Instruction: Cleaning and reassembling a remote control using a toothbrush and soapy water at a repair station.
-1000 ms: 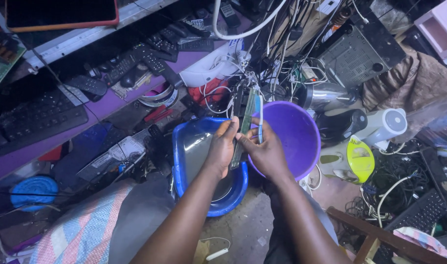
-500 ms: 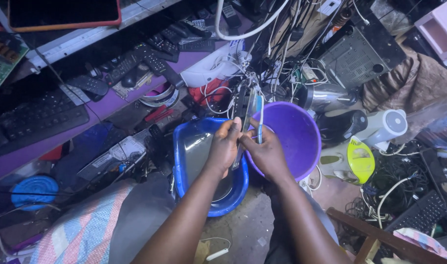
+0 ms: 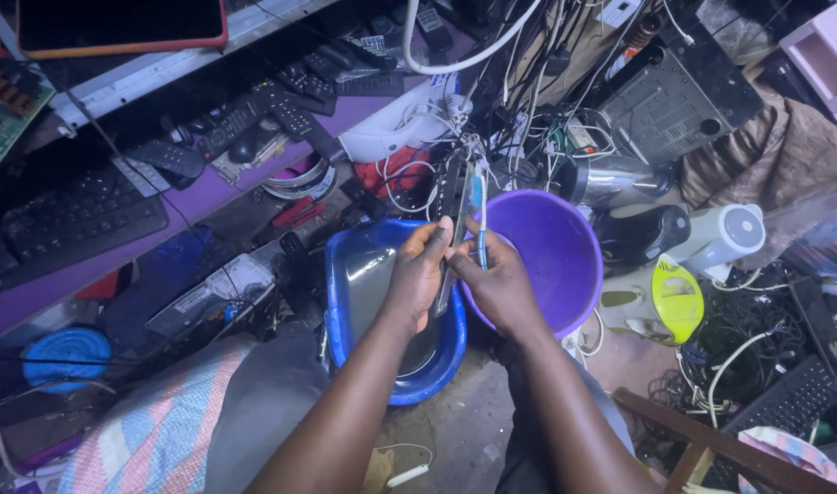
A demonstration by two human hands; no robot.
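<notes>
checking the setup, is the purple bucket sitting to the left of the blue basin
No, the purple bucket stands to the right of the blue basin.

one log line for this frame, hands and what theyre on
left hand: grips dark flat device | right hand: holds blue brush against it | below: blue basin, purple bucket | surroundings: remotes, cables

Hands (image 3: 464, 274) slightly lower than before

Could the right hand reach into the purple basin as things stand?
Probably yes: the right hand sits at the purple basin rim, which is open-topped, though its fingers hold a slim blue tool.
</notes>
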